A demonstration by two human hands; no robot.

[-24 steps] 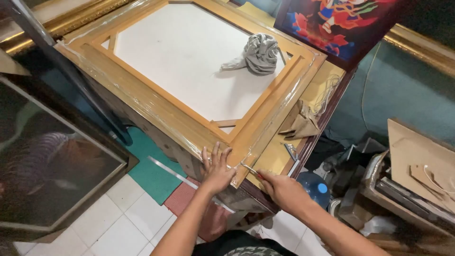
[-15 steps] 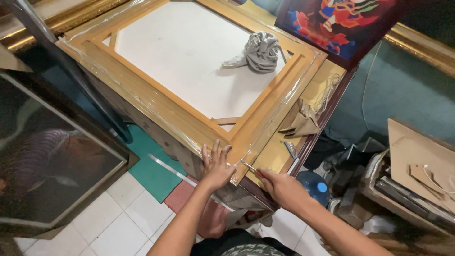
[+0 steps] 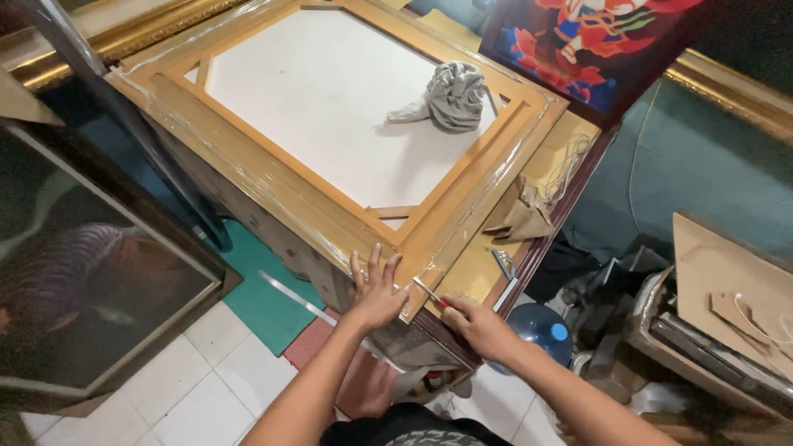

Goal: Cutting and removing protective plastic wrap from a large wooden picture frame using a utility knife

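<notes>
Pressing flat with fingers spread, the left hand (image 3: 376, 289) is steadying the near corner of the plastic-wrapped wooden frame (image 3: 273, 177) on the table (image 3: 529, 248); the right hand (image 3: 477, 324) is pinching a thin blade tool (image 3: 426, 291), whose tip is touching the same corner just beside the left fingers.

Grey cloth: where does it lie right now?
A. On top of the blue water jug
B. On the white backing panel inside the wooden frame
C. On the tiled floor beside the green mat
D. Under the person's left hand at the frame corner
B: the crumpled grey cloth sits on the white backing panel inside the wooden frame, far from the left hand pressed flat at the near corner.
</notes>
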